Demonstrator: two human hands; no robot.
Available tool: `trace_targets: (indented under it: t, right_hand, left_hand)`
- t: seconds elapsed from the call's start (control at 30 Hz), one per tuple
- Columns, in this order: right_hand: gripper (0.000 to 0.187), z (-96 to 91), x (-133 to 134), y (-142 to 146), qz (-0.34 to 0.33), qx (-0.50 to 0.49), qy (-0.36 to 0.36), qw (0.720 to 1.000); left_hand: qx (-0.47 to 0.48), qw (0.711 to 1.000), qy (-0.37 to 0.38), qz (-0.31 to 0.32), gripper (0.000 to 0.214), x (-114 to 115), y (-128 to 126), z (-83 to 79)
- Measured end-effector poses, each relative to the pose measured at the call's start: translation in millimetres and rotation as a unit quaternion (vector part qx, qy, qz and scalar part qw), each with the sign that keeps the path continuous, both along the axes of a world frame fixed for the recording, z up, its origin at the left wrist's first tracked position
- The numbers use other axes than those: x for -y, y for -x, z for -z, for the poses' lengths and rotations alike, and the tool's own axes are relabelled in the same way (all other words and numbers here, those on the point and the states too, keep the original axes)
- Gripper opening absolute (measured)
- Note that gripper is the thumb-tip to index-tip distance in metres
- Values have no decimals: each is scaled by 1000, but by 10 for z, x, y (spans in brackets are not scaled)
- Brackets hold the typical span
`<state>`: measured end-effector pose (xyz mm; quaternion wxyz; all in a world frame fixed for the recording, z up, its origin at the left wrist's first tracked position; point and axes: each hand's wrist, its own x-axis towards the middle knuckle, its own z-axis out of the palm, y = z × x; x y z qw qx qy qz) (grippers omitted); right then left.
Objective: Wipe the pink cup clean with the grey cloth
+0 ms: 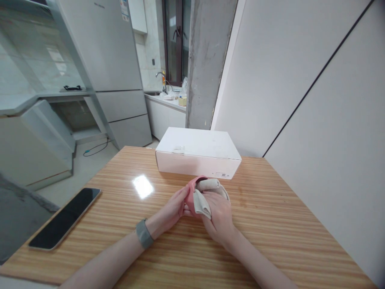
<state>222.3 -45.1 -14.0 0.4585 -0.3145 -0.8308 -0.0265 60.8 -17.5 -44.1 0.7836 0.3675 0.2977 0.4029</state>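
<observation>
My left hand (172,209) is closed around the side of a pink cup (190,196), which is tilted with its mouth toward my right hand. A beige cloth (202,204) is bunched at the cup's opening and folds out over its rim. My right hand (221,216) grips the cloth and presses it into the mouth of the cup; its fingertips are hidden in the folds. Both hands are just above the wooden table (264,237), in front of a white box (198,144).
A black-screened phone (64,220) lies near the table's left edge. The white box stands at the table's far side. A white wall (315,132) borders the right. Beyond the table are a fridge (105,52) and a sink counter with a faucet (164,82).
</observation>
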Motion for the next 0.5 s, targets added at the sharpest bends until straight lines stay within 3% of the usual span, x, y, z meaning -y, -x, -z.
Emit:
trace_targets:
  t: [0.17,0.37,0.5]
  right_hand:
    - [23,-30,31,14,-45,-11,4,999]
    - [21,-63,21,-2,43,0,-24,999]
    - [24,-54,18,-45,76,-49,-6,996]
  left_hand:
    - [-46,998,22,-43,64,11,-34,10]
    - [88,993,-81,24,49,154,-120,-228]
    - [75,992,-94,24,54,174,-127,-191]
